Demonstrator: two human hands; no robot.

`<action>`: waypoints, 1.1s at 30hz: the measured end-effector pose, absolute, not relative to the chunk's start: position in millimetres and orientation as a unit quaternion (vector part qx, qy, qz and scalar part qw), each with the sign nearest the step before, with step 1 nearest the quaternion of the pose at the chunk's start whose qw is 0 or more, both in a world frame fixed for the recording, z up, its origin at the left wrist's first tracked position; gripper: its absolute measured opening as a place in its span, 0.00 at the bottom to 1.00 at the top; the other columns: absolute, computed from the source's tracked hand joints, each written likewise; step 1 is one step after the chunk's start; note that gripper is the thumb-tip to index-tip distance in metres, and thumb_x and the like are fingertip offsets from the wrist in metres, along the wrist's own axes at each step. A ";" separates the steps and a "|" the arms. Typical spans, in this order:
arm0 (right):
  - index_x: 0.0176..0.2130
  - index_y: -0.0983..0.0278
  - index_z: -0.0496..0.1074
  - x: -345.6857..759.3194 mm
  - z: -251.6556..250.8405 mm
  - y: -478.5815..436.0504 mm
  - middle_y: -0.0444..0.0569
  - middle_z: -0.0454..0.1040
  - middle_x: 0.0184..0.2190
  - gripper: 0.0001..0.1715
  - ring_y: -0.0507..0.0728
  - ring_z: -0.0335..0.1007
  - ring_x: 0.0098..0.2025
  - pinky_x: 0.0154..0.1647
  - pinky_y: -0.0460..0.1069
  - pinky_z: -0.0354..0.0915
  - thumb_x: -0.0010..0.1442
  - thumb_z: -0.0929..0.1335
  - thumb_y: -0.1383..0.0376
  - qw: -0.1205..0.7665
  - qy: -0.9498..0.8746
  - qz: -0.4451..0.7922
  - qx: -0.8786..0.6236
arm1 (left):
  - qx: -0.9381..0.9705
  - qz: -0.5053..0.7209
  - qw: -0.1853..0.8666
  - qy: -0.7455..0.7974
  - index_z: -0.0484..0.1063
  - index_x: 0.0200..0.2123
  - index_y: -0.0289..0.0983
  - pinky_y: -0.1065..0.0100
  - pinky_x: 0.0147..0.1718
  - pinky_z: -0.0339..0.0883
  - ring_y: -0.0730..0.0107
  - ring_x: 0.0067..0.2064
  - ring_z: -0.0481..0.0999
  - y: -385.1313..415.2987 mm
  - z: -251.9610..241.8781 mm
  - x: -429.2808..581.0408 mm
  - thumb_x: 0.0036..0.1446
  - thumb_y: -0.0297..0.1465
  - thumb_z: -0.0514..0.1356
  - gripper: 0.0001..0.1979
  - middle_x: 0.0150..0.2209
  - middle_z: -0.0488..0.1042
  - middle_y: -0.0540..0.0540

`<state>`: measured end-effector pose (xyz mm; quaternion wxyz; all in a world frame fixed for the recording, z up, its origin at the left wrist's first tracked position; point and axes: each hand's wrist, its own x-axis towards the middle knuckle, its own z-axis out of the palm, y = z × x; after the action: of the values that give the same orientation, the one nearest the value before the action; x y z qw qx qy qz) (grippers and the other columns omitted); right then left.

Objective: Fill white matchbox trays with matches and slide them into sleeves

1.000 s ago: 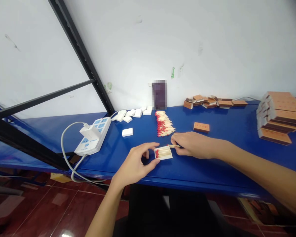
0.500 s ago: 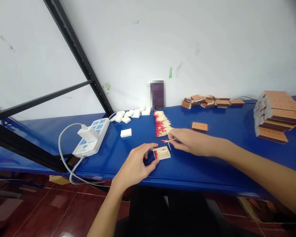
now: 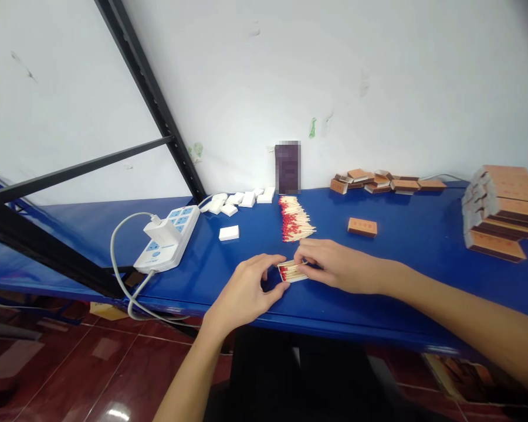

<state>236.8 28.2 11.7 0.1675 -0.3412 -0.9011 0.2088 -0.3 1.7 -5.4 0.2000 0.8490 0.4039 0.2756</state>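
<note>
One left hand (image 3: 245, 288) pinches the white tray (image 3: 297, 280) on the blue table (image 3: 264, 234). The right hand (image 3: 334, 264) bunches over its matches (image 3: 292, 271); I can't tell what it holds. Lay sticks flat, red tips (image 3: 284, 274) together.

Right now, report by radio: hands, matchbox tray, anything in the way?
Left hand holding matchbox tray by left end. Right hand over right end, blocking view. Red-headed matches inside.
</note>
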 end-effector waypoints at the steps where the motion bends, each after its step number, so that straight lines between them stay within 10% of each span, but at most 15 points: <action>1: 0.36 0.62 0.68 236.3 11.2 28.1 0.47 0.70 0.35 0.11 0.54 0.65 0.34 0.35 0.49 0.58 0.69 0.61 0.62 0.173 -0.900 0.208 -0.340 | 0.848 0.276 0.201 0.406 0.71 0.54 0.41 0.69 0.37 0.66 0.70 0.33 0.70 1.6 -5.3 -0.4 0.61 0.32 0.65 0.18 0.38 0.74 0.50; 33: 0.38 0.63 0.75 234.7 9.6 31.4 0.44 0.70 0.29 0.07 0.51 0.63 0.29 0.32 0.47 0.58 0.64 0.66 0.66 0.223 -0.893 0.209 -0.330 | 0.853 0.272 0.219 0.388 0.70 0.51 0.43 0.71 0.35 0.63 0.71 0.33 0.67 1.1 -3.1 0.5 0.61 0.28 0.65 0.15 0.39 0.72 0.52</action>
<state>234.7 31.4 9.6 0.2233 -0.3302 -0.8929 0.2092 0.5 1.1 -3.1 0.2187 0.8533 0.3877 0.2717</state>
